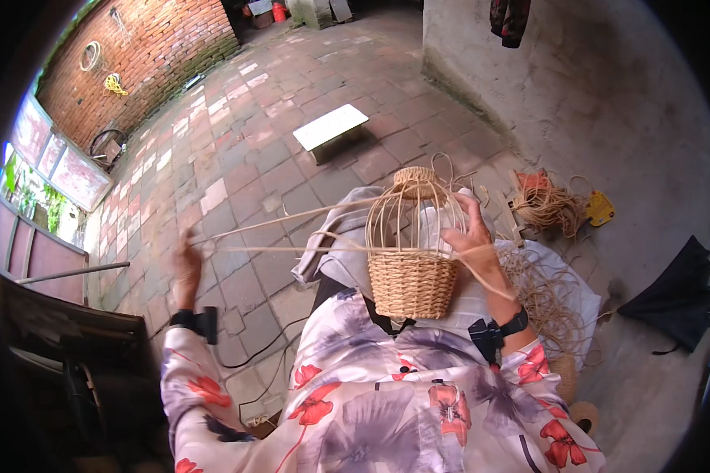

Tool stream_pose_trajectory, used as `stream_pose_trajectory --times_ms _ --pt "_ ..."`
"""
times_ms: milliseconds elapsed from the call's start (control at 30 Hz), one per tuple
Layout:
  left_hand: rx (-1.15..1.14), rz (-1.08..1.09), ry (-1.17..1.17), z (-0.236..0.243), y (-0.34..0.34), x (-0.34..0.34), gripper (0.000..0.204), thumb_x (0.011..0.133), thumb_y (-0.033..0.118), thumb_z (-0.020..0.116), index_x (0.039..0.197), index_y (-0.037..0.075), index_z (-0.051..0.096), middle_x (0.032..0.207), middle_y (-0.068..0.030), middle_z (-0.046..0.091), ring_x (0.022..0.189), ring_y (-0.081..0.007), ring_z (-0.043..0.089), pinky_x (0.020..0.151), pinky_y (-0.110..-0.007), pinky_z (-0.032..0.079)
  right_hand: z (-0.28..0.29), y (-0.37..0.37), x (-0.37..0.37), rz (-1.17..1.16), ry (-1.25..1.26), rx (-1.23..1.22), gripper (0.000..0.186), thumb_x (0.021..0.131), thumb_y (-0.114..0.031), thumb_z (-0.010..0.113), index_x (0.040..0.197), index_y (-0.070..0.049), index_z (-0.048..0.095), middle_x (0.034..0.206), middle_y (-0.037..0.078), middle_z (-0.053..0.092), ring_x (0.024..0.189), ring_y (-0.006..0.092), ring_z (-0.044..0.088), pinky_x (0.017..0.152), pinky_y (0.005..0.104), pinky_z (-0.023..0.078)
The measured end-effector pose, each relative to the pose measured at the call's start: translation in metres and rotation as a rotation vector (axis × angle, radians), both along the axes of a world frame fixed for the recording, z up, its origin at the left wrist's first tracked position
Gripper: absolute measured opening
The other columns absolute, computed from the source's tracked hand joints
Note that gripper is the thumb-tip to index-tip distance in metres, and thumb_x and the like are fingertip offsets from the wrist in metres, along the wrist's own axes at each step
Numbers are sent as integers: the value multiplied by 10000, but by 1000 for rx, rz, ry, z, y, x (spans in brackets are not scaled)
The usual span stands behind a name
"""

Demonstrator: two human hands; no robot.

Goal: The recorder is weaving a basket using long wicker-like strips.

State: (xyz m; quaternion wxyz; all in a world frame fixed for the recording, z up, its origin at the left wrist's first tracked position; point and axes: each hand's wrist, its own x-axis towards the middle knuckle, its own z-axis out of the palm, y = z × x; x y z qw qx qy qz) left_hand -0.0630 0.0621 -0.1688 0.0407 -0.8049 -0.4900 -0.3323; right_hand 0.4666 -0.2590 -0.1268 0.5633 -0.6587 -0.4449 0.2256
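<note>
A half-woven wicker basket rests in my lap. Its lower part is a tight tan weave, bare upright spokes rise above it, and a woven ring gathers them at the top. My right hand is closed around the spokes on the basket's right side, and a strand crosses that wrist. Out to the left, my left hand is blurred but looks closed on a pale weaving strand. Two lengths of it stretch from that hand to the basket, one toward the upper spokes and one toward the rim of the weave.
Grey cloth lies over my lap. At right are a bundle of tan cord, a yellow flat piece and loose strands on white sheeting. A black umbrella lies farther right. Ahead stands a low white-topped stool.
</note>
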Motion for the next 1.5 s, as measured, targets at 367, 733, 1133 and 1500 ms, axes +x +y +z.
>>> stream_pose_trajectory --times_ms 367,733,1133,1500 --pt "-726 -85 -362 42 -63 115 327 904 227 619 1190 70 641 953 -46 686 573 -109 544 498 -261 459 3 -1 -2 -27 95 -69 740 746 -277 705 1375 -47 391 1340 186 474 1234 291 480 1031 401 404" --pt "-886 -592 -341 76 -159 211 213 934 222 633 893 17 676 708 29 558 575 -62 466 494 -235 370 -5 3 1 2 86 -81 792 716 -302 729 1380 -36 391 1369 247 462 1295 352 434 1073 409 351" --pt "-1146 -459 -547 63 -118 99 223 917 220 662 796 41 607 593 68 399 483 -32 348 433 -214 251 -1 0 2 48 110 -84 823 720 -348 740 1380 -8 386 1369 257 455 1292 353 427 1077 403 343" --pt "-716 -712 -393 92 -198 269 211 852 111 710 1046 36 674 1036 -27 564 745 -59 504 626 -223 434 21 -6 -4 -86 -98 -185 821 719 -418 739 1380 -74 395 1311 266 482 1220 376 493 1017 436 405"
